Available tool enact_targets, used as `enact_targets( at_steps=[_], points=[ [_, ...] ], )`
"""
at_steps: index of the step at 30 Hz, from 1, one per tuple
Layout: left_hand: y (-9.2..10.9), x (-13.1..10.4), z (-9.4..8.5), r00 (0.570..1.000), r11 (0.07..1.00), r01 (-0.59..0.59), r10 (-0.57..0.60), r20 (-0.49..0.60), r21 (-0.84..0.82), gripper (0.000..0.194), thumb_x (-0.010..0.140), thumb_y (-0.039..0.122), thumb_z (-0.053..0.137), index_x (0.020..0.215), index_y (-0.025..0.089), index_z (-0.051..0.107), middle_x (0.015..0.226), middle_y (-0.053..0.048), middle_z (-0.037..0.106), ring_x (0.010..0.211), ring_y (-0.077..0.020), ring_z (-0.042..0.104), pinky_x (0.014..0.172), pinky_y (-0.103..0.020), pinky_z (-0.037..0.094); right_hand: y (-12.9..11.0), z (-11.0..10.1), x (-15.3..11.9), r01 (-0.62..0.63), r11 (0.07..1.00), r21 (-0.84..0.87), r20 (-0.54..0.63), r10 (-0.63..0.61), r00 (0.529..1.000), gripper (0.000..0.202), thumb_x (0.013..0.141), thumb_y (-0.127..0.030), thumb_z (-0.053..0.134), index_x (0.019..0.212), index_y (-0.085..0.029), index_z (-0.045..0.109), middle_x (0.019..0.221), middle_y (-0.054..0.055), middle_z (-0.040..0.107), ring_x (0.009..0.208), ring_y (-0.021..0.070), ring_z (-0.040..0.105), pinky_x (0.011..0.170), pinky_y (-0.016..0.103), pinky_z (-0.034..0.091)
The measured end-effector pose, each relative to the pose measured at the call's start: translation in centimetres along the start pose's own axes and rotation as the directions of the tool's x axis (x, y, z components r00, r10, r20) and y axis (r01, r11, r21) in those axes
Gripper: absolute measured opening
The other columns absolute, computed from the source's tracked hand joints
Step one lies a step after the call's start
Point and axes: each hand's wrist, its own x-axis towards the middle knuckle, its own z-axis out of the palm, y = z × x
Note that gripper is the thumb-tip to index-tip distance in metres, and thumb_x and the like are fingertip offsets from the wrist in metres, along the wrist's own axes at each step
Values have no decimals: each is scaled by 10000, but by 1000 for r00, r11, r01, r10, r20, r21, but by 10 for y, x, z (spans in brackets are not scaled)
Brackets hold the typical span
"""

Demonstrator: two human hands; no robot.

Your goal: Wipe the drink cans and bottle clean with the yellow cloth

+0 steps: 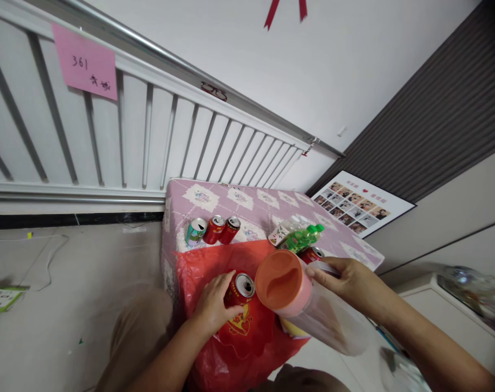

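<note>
Bench (200,197): carried the red plastic bag (192,269).
Pitcher (333,324): slanted, the right hand (345,276) clasping its handle.
Red can (240,294): was in the left hand (214,307), clamped between thumb and fingers, near the pitcher's orange lid (275,280).

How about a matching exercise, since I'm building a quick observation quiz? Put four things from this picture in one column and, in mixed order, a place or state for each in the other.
Things
1. Left hand
2. Right hand
3. Teal can
4. Pink note

Places or states
A. On the white radiator
B. Curled around an opened red can
C. At one end of a row of three cans
D. Holding a tilted pitcher with an orange lid

Right pairs: 1-B; 2-D; 3-C; 4-A
</note>
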Motion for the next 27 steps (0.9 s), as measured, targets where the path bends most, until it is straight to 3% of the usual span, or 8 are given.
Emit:
enact_targets(
  at_steps=[3, 21, 27],
  points=[
    [0, 0, 0, 1000, 1000, 1, -1, -3, -5, 847, 646, 259, 802, 1399, 240, 414, 1420, -101, 516, 1293, -298, 483, 1106, -497, 372, -2, 0, 0, -26, 1000, -13, 63, 27, 998, 511, 745, -683, 577, 610, -194, 645, 527, -12, 582, 521, 149, 532, 474, 240, 401],
    [-2, -1, 2, 999, 1000, -21, 20, -38, -6, 852, 640, 260, 815, 1396, 256, 422, 1414, -102, 523, 1294, -310, 487, 1107, -510, 374, -2, 0, 0, -4, 1000, 22, 50, 3, 999, 524, 732, -705, 582, 603, -201, 636, 509, -18, 545, 506, 146, 507, 464, 245, 403],
    [-1, -1, 1, 1000, 1000, -21, 21, -23, 1, 859, 639, 244, 818, 1399, 205, 419, 1417, -118, 519, 1295, -301, 484, 1112, -494, 374, -1, 0, 0, -1, 1000, 9, 57, 1, 998, 531, 740, -706, 568, 609, -197, 642, 503, -16, 539, 495, 137, 488, 453, 239, 392]
  ],
)
